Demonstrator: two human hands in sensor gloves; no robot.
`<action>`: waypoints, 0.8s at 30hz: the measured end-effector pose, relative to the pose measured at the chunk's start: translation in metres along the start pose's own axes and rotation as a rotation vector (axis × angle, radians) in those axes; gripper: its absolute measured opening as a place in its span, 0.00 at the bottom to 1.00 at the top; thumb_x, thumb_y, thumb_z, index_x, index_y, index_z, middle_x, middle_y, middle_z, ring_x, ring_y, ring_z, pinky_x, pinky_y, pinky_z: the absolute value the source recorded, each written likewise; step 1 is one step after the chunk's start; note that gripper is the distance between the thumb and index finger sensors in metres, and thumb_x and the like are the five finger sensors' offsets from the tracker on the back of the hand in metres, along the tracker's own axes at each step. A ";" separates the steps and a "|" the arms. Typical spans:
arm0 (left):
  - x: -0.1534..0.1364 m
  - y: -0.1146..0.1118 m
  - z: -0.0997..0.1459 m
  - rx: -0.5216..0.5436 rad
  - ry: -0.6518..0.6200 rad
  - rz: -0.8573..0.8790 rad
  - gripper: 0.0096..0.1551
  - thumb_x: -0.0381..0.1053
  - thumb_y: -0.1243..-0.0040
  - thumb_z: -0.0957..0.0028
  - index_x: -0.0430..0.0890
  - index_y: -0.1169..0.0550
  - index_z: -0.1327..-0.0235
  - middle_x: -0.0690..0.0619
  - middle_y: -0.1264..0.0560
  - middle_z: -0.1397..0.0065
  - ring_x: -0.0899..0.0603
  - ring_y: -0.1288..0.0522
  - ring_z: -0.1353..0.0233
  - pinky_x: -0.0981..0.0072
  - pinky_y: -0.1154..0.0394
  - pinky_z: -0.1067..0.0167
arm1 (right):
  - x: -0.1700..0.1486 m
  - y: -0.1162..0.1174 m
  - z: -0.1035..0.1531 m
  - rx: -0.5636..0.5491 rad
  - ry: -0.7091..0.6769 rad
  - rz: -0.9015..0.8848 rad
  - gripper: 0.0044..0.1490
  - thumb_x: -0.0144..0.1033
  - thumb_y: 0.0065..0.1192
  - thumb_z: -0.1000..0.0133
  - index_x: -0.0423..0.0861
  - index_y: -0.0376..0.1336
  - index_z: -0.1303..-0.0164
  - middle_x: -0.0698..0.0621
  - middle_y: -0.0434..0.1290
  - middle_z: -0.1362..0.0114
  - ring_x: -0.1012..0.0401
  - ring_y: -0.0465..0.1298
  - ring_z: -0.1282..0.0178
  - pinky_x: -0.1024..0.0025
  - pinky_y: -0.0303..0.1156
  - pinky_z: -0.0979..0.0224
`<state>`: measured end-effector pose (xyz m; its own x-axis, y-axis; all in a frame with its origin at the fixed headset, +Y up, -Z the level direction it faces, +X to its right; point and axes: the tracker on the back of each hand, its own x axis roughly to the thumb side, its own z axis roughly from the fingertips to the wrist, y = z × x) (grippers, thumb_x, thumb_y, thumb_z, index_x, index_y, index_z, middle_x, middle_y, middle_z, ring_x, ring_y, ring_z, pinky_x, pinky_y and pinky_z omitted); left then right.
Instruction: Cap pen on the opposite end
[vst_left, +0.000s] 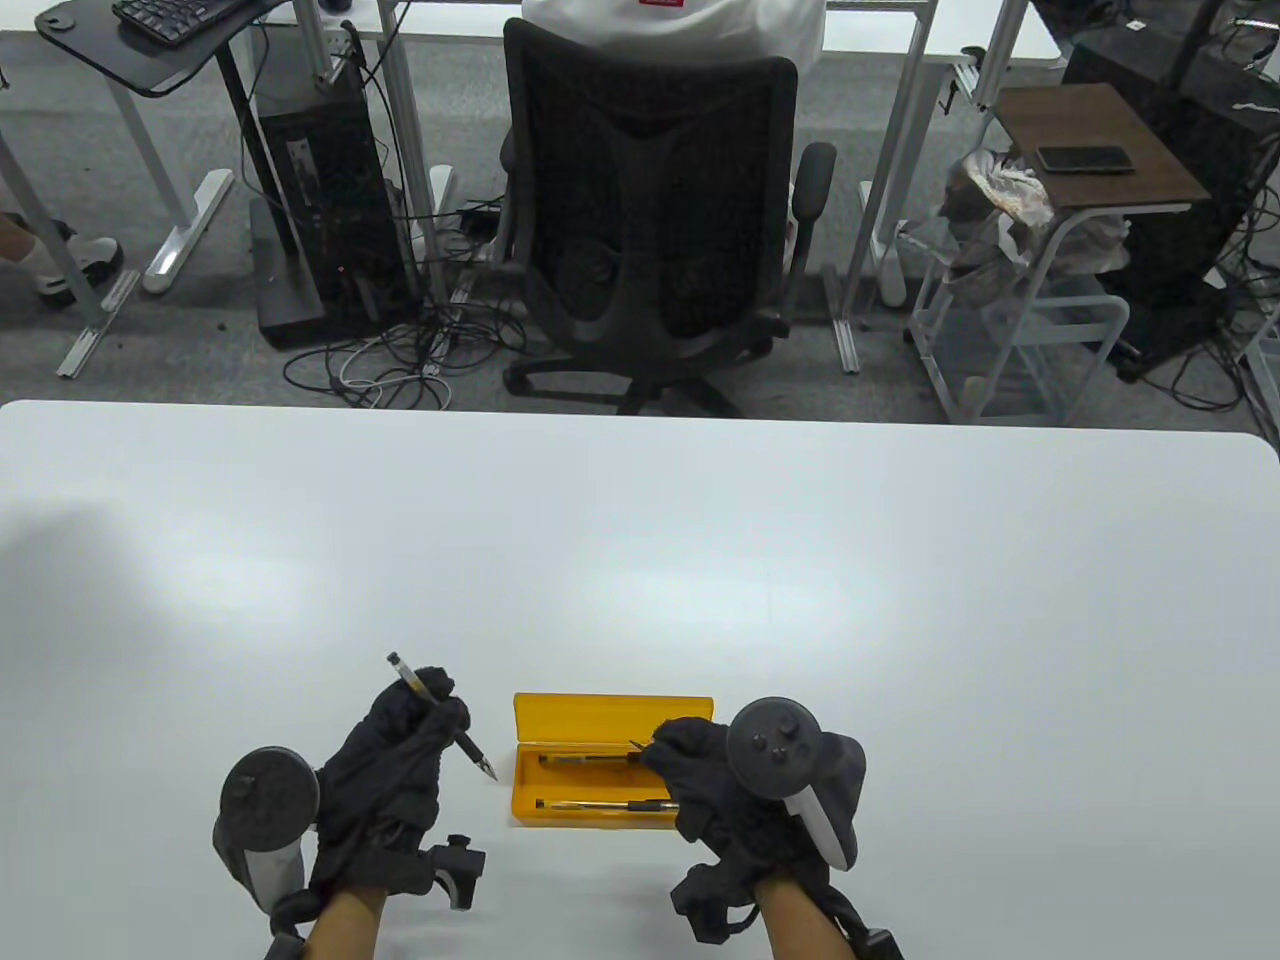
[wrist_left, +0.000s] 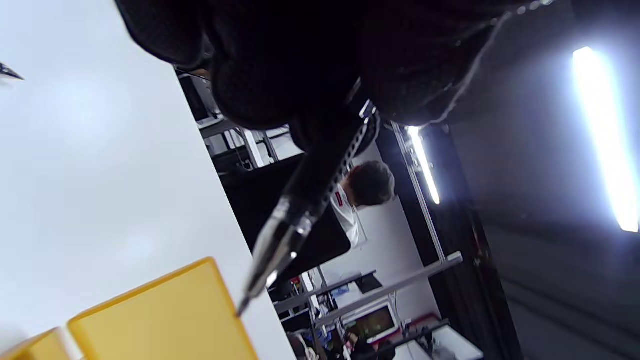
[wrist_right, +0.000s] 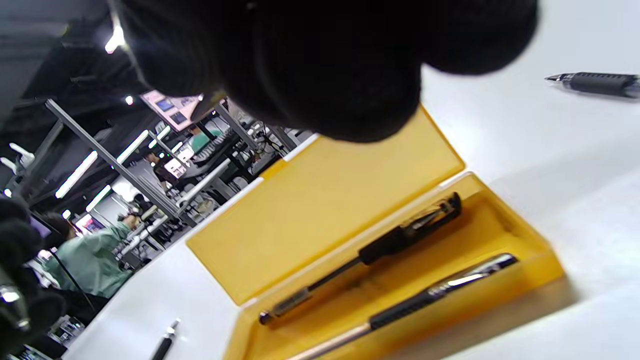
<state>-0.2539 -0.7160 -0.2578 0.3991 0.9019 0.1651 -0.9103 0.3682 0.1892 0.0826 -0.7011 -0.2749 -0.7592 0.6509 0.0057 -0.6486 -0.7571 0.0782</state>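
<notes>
My left hand (vst_left: 400, 760) grips a black pen (vst_left: 440, 720) at a slant, its bare tip (vst_left: 488, 772) pointing down-right just above the table and its back end up-left. In the left wrist view the pen (wrist_left: 295, 220) points toward the yellow case lid (wrist_left: 160, 310). In the right wrist view the pen (wrist_right: 595, 82) shows at the upper right. My right hand (vst_left: 700, 770) hovers over the right end of the open yellow case (vst_left: 610, 715). It pinches a small dark piece (vst_left: 636, 745), apparently the pen cap, mostly hidden by the fingers.
The yellow case (wrist_right: 350, 210) lies open with its lid flat at the back and holds two more pens (wrist_right: 380, 245) (wrist_right: 430, 295). The white table (vst_left: 640, 560) stretches wide behind it. An office chair (vst_left: 650, 220) stands beyond the far edge.
</notes>
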 end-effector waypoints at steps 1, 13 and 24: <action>0.002 -0.001 0.000 -0.006 -0.013 -0.021 0.30 0.49 0.29 0.46 0.37 0.23 0.34 0.43 0.15 0.44 0.39 0.21 0.45 0.33 0.38 0.30 | 0.000 0.001 0.000 0.011 -0.003 -0.011 0.29 0.44 0.65 0.53 0.46 0.76 0.45 0.49 0.84 0.56 0.60 0.84 0.66 0.64 0.80 0.58; 0.031 -0.023 0.007 -0.172 -0.312 -0.566 0.28 0.48 0.33 0.47 0.40 0.19 0.35 0.42 0.16 0.44 0.36 0.25 0.41 0.27 0.42 0.30 | 0.007 0.008 0.002 0.039 -0.068 0.028 0.29 0.37 0.61 0.51 0.49 0.72 0.39 0.48 0.81 0.48 0.57 0.83 0.57 0.60 0.79 0.51; 0.044 -0.046 0.013 -0.275 -0.438 -0.772 0.26 0.48 0.36 0.47 0.44 0.19 0.35 0.44 0.18 0.42 0.35 0.27 0.38 0.26 0.45 0.29 | 0.013 0.013 0.004 0.045 -0.131 0.023 0.28 0.38 0.61 0.51 0.49 0.73 0.40 0.48 0.82 0.48 0.58 0.83 0.58 0.61 0.79 0.51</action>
<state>-0.1930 -0.6966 -0.2464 0.8604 0.2391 0.4501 -0.3464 0.9221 0.1724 0.0642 -0.7021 -0.2699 -0.7580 0.6374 0.1383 -0.6259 -0.7705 0.1207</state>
